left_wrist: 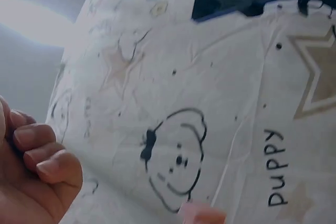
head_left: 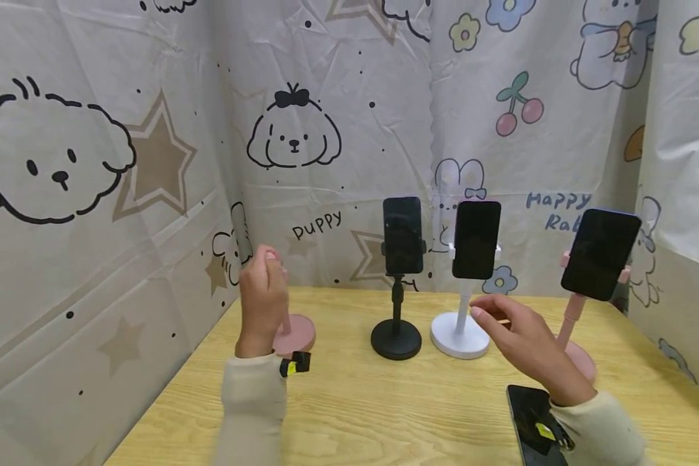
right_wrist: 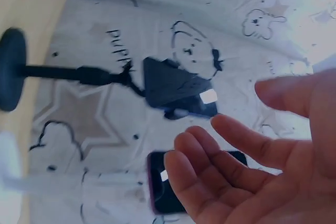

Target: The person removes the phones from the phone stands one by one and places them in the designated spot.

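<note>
One pink phone stand [head_left: 300, 329], a black stand [head_left: 396, 344], a white stand [head_left: 446, 336] and a second pink stand [head_left: 573, 312] line the wooden table [head_left: 384, 414] from left to right in the head view. The latter three carry upright phones: a left one [head_left: 402, 236], a middle one [head_left: 476, 239] and a right one [head_left: 601, 254]. A loose phone [head_left: 524, 408] lies by the right sleeve [head_left: 602, 430], partly covered. The left hand [head_left: 262, 301], fingers curled, hides the first pink stand's top; the right hand [head_left: 532, 343] is beside the white post, contact unclear.

In the left wrist view, the fingers fold toward the palm; I cannot tell whether they grip anything. A blurred pink shape [left_wrist: 203, 214] shows at the bottom edge.

In the right wrist view, the hand is relaxed and free, thumb apart from gently bent fingers, with the middle phone behind them.
</note>
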Action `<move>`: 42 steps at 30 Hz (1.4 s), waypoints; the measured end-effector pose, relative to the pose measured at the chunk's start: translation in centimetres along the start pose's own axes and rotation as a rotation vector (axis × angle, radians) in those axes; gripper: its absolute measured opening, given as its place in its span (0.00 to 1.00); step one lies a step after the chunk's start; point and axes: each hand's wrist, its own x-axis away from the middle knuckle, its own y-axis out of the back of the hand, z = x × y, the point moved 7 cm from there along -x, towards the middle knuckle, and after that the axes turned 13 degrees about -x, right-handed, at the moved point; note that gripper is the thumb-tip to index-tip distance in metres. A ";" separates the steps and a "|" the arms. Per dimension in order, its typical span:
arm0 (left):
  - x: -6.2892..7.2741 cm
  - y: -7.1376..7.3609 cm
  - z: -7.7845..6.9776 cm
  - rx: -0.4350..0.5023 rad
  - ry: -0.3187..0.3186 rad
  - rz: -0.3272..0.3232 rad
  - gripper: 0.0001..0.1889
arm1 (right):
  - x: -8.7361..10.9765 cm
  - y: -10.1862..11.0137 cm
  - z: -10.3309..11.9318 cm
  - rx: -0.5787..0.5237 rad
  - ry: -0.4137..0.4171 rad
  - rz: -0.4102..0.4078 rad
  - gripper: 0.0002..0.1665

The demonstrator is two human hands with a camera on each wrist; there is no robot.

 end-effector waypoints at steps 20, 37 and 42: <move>3.9 -11.2 -4.3 0.256 0.086 0.352 0.13 | -5.6 -7.4 0.8 -0.323 0.027 0.005 0.41; 5.4 -16.2 -3.7 0.696 0.361 0.725 0.39 | -7.1 -8.1 -0.3 -0.460 -0.012 -0.034 0.48; 5.2 -16.7 -4.0 0.717 0.362 0.724 0.38 | -7.4 -8.2 -0.7 -0.506 -0.009 -0.025 0.47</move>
